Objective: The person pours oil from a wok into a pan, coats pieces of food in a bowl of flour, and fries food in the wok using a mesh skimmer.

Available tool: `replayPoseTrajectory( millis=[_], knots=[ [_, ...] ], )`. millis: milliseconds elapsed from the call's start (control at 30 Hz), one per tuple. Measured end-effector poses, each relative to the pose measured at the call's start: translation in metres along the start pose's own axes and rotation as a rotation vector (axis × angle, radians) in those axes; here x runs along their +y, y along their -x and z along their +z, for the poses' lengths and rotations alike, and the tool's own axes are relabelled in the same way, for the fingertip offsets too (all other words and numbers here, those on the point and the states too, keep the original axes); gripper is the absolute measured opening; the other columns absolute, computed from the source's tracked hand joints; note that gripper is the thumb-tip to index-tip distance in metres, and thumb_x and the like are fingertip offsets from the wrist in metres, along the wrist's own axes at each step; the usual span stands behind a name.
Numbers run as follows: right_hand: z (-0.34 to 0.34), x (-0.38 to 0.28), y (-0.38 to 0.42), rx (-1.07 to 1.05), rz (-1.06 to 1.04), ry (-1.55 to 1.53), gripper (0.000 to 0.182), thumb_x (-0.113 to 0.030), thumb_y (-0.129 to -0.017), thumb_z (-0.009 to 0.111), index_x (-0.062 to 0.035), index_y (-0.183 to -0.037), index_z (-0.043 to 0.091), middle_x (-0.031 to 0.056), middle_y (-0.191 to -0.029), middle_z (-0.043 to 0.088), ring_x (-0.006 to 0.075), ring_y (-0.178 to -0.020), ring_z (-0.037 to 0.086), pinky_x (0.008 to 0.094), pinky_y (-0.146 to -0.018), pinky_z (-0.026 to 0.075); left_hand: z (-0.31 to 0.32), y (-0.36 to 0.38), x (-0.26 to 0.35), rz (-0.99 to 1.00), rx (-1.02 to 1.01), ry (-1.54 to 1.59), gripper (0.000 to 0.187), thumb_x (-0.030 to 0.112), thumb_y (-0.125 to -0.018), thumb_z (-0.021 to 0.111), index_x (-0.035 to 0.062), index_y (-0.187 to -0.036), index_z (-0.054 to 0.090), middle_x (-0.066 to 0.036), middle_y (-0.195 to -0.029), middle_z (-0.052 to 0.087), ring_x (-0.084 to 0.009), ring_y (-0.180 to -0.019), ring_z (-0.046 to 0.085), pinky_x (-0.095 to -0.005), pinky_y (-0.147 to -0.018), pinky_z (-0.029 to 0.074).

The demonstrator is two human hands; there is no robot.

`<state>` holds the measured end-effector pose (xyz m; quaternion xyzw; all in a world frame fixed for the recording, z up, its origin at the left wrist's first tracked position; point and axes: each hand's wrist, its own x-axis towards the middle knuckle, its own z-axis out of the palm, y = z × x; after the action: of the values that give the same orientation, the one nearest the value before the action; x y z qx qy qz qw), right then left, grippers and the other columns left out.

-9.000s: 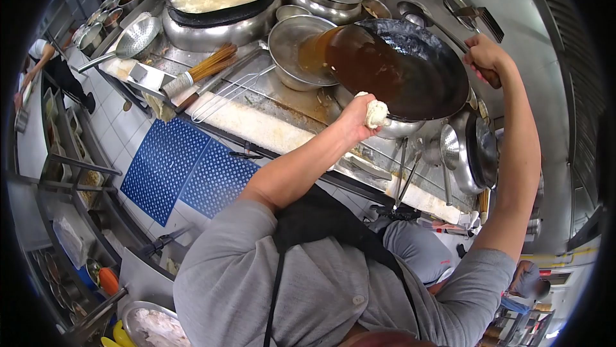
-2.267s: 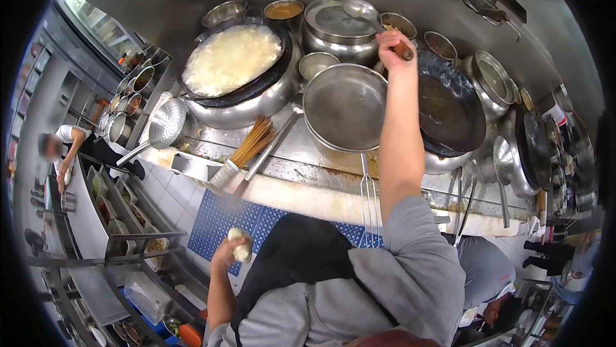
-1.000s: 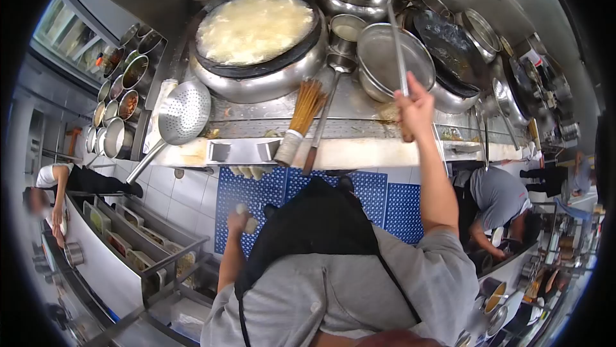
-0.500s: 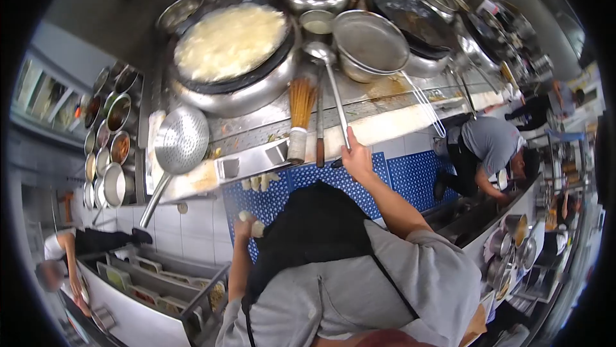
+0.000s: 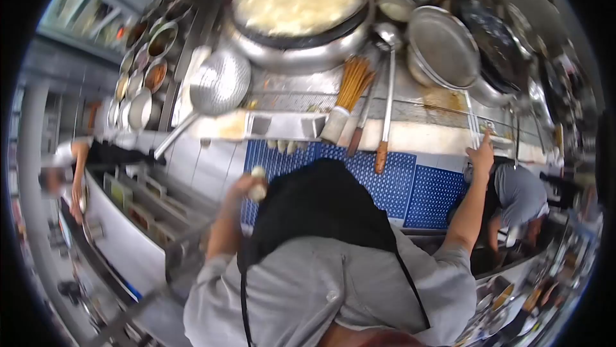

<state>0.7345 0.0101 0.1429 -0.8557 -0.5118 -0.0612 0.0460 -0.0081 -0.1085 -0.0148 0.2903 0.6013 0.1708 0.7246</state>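
Observation:
My left hand (image 5: 242, 188) is closed around a folded whitish cloth (image 5: 258, 185), to the left of my black apron. At the right, my right hand (image 5: 480, 154) is at the end of the long wire handle of a strainer (image 5: 443, 45), its fingers curled there and the index finger stretched along it. The strainer rests on a metal pot. Left of that hand lies a ladle (image 5: 389, 90) with a wooden grip, which I am not touching. Beside it are a thin wooden-handled tool (image 5: 362, 119) and a bamboo brush (image 5: 353, 90).
A wok (image 5: 298, 0) full of pale, frothy liquid stands on the stove. A perforated skimmer (image 5: 220, 83) lies at the left with its handle over the counter edge. Seasoning bowls (image 5: 154, 77) line the left. Co-workers bend at the far right (image 5: 513, 196) and stand at the left (image 5: 83, 161).
My right hand has let go of the ladle and moved right to the strainer's handle. The ladle now lies on the counter edge. My left hand still holds the cloth; the view has turned.

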Motion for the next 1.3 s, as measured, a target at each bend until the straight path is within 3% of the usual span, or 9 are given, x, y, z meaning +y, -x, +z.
replayPoseTrajectory(
  millis=[133, 300, 433, 667, 833, 1000, 1133, 1200, 1300],
  knots=[
    [0.011, 0.014, 0.006, -0.597, -0.089, -0.593, 0.037, -0.004, -0.069, 0.071, -0.0029, -0.101, 0.051, 0.0103, -0.074, 0.062, 0.0145, -0.047, 0.057, 0.0316, -0.039, 0.045, 0.034, 0.054, 0.110, 0.124, -0.104, 0.088, 0.047, 0.019, -0.072, 0.069, -0.0002, -0.114, 0.058, -0.011, -0.098, 0.067, -0.0212, -0.085, 0.065, -0.0327, -0.077, 0.052],
    [-0.062, -0.115, 0.113, -0.555, 0.065, -1.586, 0.033, 0.000, -0.079, 0.067, -0.0052, -0.103, 0.046, 0.0028, -0.065, 0.051, 0.0134, -0.043, 0.051, 0.0289, -0.040, 0.049, 0.084, 0.038, 0.208, 0.680, 0.271, -0.597, 0.065, 0.018, -0.069, 0.070, 0.0009, -0.128, 0.049, -0.019, -0.111, 0.062, -0.0264, -0.098, 0.063, -0.0364, -0.088, 0.049],
    [-0.083, -0.189, 0.148, -0.337, -0.007, -1.505, 0.038, -0.006, -0.083, 0.067, -0.0065, -0.115, 0.046, 0.0030, -0.072, 0.055, 0.0129, -0.048, 0.053, 0.0269, -0.041, 0.047, 0.085, -0.017, 0.192, 0.853, 0.547, -1.464, 0.077, 0.026, -0.069, 0.075, 0.0059, -0.136, 0.043, -0.024, -0.119, 0.054, -0.0399, -0.115, 0.051, -0.0485, -0.088, 0.047],
    [-0.146, -0.349, 0.145, -0.242, -0.131, -1.322, 0.030, -0.012, -0.098, 0.045, -0.0051, -0.127, 0.048, 0.0061, -0.067, 0.058, 0.0112, -0.043, 0.049, 0.0264, -0.035, 0.040, 0.058, 0.040, 0.189, 1.341, 0.451, -1.121, 0.061, 0.023, -0.077, 0.069, 0.0061, -0.131, 0.048, -0.022, -0.120, 0.054, -0.0391, -0.113, 0.051, -0.0486, -0.088, 0.047],
    [-0.153, -0.413, 0.111, -0.066, -0.133, -0.777, 0.028, -0.015, -0.097, 0.045, -0.0062, -0.122, 0.052, 0.0147, -0.068, 0.062, 0.0222, -0.045, 0.058, 0.0370, -0.042, 0.047, -0.008, 0.055, 0.141, 1.154, -0.041, -1.020, 0.036, 0.021, -0.078, 0.066, 0.0020, -0.108, 0.062, -0.019, -0.089, 0.065, -0.0355, -0.078, 0.064, -0.0433, -0.072, 0.051],
    [-0.143, -0.423, 0.082, 0.131, -0.229, -0.377, 0.029, -0.018, -0.092, 0.049, -0.0086, -0.119, 0.056, 0.0263, -0.094, 0.065, 0.0444, -0.088, 0.064, 0.0511, -0.082, 0.049, -0.160, -0.019, -0.030, 0.561, 0.173, -1.175, 0.047, 0.031, -0.075, 0.068, 0.0004, -0.110, 0.063, -0.023, -0.097, 0.066, -0.0393, -0.093, 0.064, -0.0456, -0.083, 0.051],
    [-0.098, -0.406, 0.056, 0.171, -0.308, -0.338, 0.027, -0.017, -0.093, 0.049, -0.0069, -0.117, 0.056, 0.0240, -0.079, 0.066, 0.0384, -0.069, 0.067, 0.0471, -0.063, 0.053, -0.282, 0.014, -0.190, -0.292, 0.312, -0.875, 0.034, 0.034, -0.078, 0.065, 0.0016, -0.089, 0.068, -0.024, -0.097, 0.066, -0.0396, -0.092, 0.063, -0.0483, -0.080, 0.050],
    [-0.116, -0.412, 0.070, -0.087, -0.193, -0.619, 0.026, -0.016, -0.094, 0.048, -0.0060, -0.117, 0.056, 0.0179, -0.068, 0.062, 0.0287, -0.053, 0.061, 0.0402, -0.047, 0.049, -0.317, 0.054, -0.269, -0.008, 0.236, -1.631, 0.024, 0.025, -0.078, 0.065, 0.0035, -0.085, 0.070, -0.019, -0.089, 0.069, -0.0326, -0.086, 0.069, -0.0422, -0.071, 0.055],
    [-0.117, -0.406, 0.076, -0.361, -0.100, -0.953, 0.024, -0.016, -0.097, 0.045, -0.0038, -0.115, 0.055, 0.0063, -0.058, 0.053, 0.0122, -0.036, 0.046, 0.0279, -0.030, 0.036, -0.312, 0.108, -0.288, -0.086, 0.287, -1.459, 0.018, 0.020, -0.073, 0.068, 0.0106, -0.089, 0.072, -0.016, -0.091, 0.070, -0.0293, -0.084, 0.070, -0.0433, -0.068, 0.055]
  ],
)
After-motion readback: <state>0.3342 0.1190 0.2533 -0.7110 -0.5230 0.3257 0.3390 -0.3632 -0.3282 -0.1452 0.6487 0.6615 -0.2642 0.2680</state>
